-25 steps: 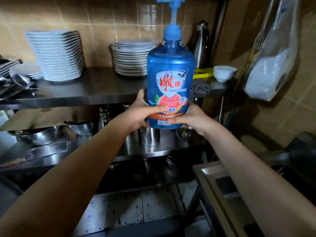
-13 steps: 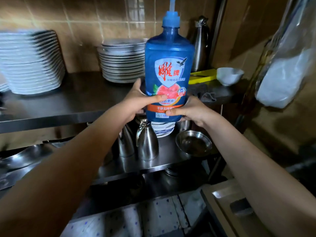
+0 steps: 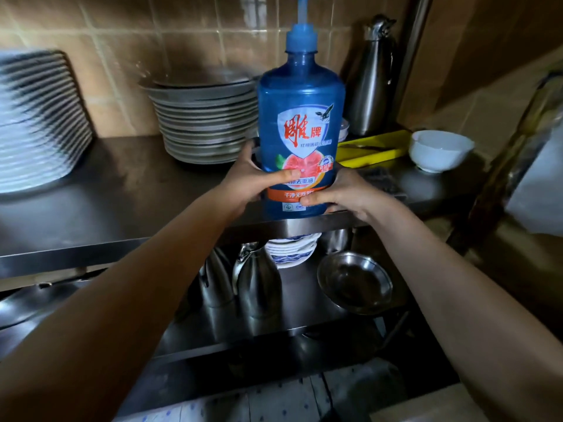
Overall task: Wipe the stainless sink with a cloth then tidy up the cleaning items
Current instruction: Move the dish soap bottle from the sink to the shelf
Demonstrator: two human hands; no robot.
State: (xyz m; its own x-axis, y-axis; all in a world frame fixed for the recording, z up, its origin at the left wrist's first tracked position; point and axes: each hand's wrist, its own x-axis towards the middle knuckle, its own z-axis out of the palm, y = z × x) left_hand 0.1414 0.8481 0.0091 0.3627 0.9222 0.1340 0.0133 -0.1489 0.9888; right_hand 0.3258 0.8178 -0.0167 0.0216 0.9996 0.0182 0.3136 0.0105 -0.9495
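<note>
The blue dish-soap bottle (image 3: 300,117) is upright at the front edge of the top steel shelf (image 3: 137,190), its lower body gripped between my left hand (image 3: 253,181) and right hand (image 3: 344,193), thumbs across the label, a plate stack (image 3: 207,123) behind-left, a yellow tray (image 3: 371,149) and white bowl (image 3: 438,150) to the right.

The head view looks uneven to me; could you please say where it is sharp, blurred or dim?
Head view: the blue plastic detergent bottle is sharp, its label readable; the stack of white plates at the left edge is smeared by blur; the lower steel shelf lies in deep shadow; the bottle's pump top is cut off by the upper edge.
</note>
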